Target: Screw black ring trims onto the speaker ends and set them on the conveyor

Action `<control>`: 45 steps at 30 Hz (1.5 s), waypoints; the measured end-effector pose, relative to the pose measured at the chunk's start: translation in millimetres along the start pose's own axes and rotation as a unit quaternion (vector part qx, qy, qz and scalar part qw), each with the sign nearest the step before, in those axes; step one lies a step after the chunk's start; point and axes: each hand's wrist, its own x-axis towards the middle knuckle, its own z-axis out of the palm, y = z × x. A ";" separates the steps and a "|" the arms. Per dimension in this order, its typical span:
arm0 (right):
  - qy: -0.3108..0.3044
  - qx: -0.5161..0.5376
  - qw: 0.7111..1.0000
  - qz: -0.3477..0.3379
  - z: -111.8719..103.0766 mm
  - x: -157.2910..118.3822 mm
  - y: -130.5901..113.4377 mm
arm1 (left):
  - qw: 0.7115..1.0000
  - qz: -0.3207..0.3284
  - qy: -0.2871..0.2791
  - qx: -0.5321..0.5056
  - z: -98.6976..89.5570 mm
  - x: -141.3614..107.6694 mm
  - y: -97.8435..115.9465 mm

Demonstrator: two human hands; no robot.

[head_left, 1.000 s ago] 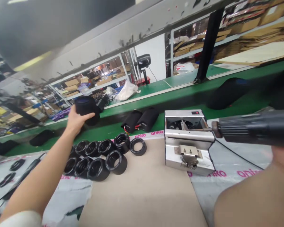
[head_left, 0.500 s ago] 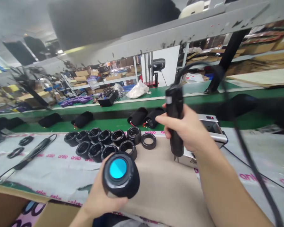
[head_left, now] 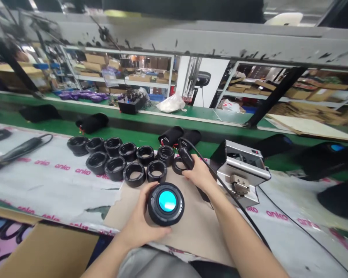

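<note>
Head camera: a person's left hand [head_left: 139, 226] is gripping a round black device [head_left: 166, 201] with a bright blue disc facing up, the fingers and thumb covering part of its side. The device is sitting in view over a brown sheet [head_left: 195, 233] near the table's [head_left: 60, 185] close edge; its base is hidden, and whether it is touching the sheet is hard to tell. The right hand [head_left: 202, 173] is clasping a black corded tool [head_left: 186, 158] (its middle is disappearing behind the fingers), which is partly covering a flat black ring [head_left: 175, 166]. A silver machine [head_left: 245, 173] is standing to the right. A cardboard box [head_left: 60, 247], lower left, is running out of frame.
</note>
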 end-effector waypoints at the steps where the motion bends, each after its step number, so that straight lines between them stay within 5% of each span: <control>1: 0.001 -0.017 1.000 -0.001 3.4 1.1 0.3 | 1.000 -0.004 -0.003 -0.008 -0.8 1.1 3.1; 12: 0.044 -0.051 0.998 -0.014 7.7 1.2 0.9 | 0.998 -0.011 -0.060 0.009 -5.3 9.9 27.8; 18: 0.057 0.128 0.990 -0.027 -9.7 -57.9 -5.1 | 0.996 0.072 -0.060 0.010 -4.7 7.7 18.0; 22: 0.001 0.226 0.974 -0.005 -4.8 -97.7 1.1 | 0.973 0.104 -0.174 -0.111 -9.3 29.9 15.4; 25: 0.030 0.243 0.969 0.020 0.3 -113.5 10.9 | 0.964 0.129 -0.217 -0.082 -9.3 36.9 17.1; 30: 0.068 0.253 0.964 0.048 7.9 -128.3 23.8 | 0.988 0.106 -0.108 -0.013 10.7 -2.0 17.5; 34: 0.100 0.164 0.981 0.014 10.5 -132.4 34.2 | 0.998 0.054 -0.004 0.043 30.9 -26.3 24.3; 39: 0.111 0.078 0.990 0.032 3.0 -134.7 61.8 | 0.994 0.045 0.054 0.085 28.0 -11.8 41.8; 45: 0.050 0.099 0.991 0.071 -21.0 -148.1 67.0 | 0.988 0.072 0.051 0.124 19.2 0.7 49.2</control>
